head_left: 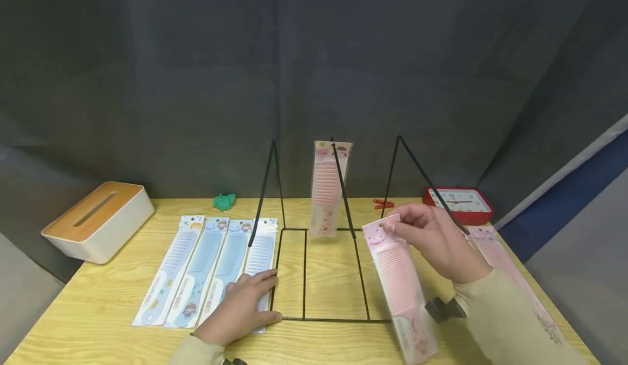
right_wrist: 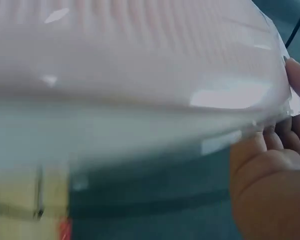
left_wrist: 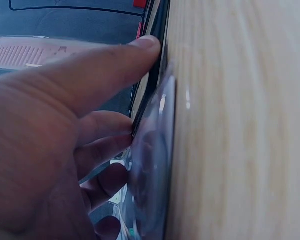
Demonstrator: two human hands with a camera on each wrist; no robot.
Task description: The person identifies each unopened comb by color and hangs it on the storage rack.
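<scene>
My right hand (head_left: 436, 237) pinches the top corner of a pink comb in a clear packet (head_left: 399, 278), by its hang hole, at the front right of a black wire rack (head_left: 360, 269). The packet slants down toward the table's front. It fills much of the right wrist view, blurred. Another packaged pink comb (head_left: 326, 185) hangs from the rack's middle prong. My left hand (head_left: 242, 305) rests at the rack's left base with relaxed fingers, its thumb (left_wrist: 144, 44) against the wire. Its fingers touch the nearest packaged blue comb (head_left: 261, 250).
Several packaged blue combs (head_left: 201, 267) lie side by side at left. A tissue box (head_left: 100, 220), a green bundle (head_left: 224, 201), red clips (head_left: 384, 204) and a red clock (head_left: 458, 204) stand toward the back. Another packaged pink comb (head_left: 505, 267) lies at right.
</scene>
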